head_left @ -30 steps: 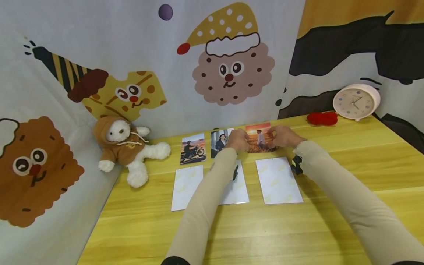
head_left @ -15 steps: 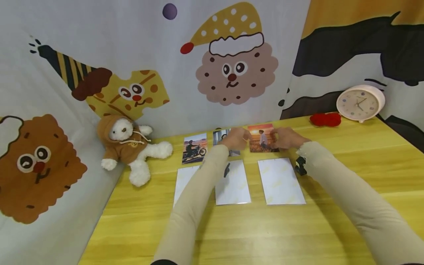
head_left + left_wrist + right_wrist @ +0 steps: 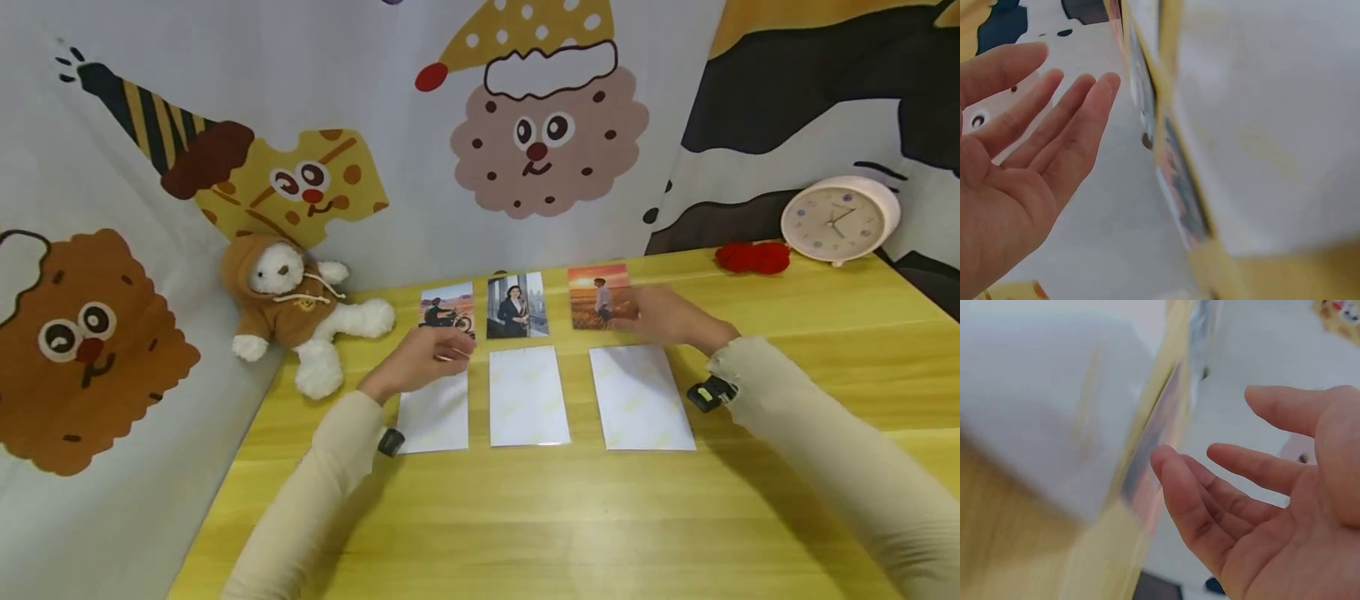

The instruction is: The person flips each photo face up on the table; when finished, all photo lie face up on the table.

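Three printed photos lie in a row at the back of the table: a motorcycle rider photo [image 3: 447, 304], a photo of a person in a dark suit [image 3: 517, 306] and a sunset field photo [image 3: 596, 292]. In front of them lie three white sheets, the left sheet [image 3: 433, 417], the middle sheet [image 3: 528, 398] and the right sheet [image 3: 642, 400]. My left hand [image 3: 423, 360] hovers over the left sheet and hides the rider photo's lower edge. Its fingers are loosely extended and hold nothing. My right hand [image 3: 663, 317], slightly blurred, is beside the sunset photo's right edge, fingers loosely bent around nothing.
A white plush toy [image 3: 292, 304] in a brown hoodie sits at the back left. At the back right stand a pink round clock [image 3: 838, 221] and a red fuzzy object [image 3: 752, 257]. A cartoon-printed curtain [image 3: 420, 142] borders the table's back and left side.
My left hand has moved left and toward me from between the suit and sunset photos, uncovering the suit photo. My right hand has drawn slightly right from the sunset photo. The head view has shifted a little.
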Demonstrator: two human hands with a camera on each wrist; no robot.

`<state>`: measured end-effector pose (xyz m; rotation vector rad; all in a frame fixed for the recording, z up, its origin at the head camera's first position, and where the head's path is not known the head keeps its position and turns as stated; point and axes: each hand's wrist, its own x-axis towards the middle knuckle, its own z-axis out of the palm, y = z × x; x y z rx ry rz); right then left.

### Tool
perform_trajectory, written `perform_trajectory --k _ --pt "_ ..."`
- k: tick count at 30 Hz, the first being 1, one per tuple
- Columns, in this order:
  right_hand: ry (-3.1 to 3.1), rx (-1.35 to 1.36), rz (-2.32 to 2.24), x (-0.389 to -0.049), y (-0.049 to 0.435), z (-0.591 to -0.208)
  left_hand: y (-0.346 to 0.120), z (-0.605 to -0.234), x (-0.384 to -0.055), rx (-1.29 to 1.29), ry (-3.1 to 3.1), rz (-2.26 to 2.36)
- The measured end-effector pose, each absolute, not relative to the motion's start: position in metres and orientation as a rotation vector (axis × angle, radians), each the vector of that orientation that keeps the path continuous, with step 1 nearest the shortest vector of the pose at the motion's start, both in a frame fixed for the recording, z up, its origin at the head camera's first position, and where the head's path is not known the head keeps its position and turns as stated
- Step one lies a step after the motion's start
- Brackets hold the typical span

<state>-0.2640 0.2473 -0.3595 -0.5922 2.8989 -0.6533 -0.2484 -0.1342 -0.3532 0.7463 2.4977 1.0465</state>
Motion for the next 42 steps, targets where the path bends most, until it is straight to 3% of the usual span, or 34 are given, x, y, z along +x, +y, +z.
perform_trajectory --k 10,19,32,42 --pt "2.299 -0.704 -1.264 -0.219 0.18 -0.36 -0.204 -0.363 -0.201 0.279 2.535 1.245" --pt "1.859 -0.634 -1.577 -0.196 0.108 -0.371 -0.223 -0.36 -0.174 0.244 2.474 1.216" --pt "1.619 -0.266 -1.899 -0.182 0.054 -0.377 -0.204 -0.361 -0.17 0.184 2.476 1.181" --pt "1.791 -0.307 -1.761 -0.178 0.046 -0.38 -0.212 -0.366 -0.178 0.112 2.439 1.371"
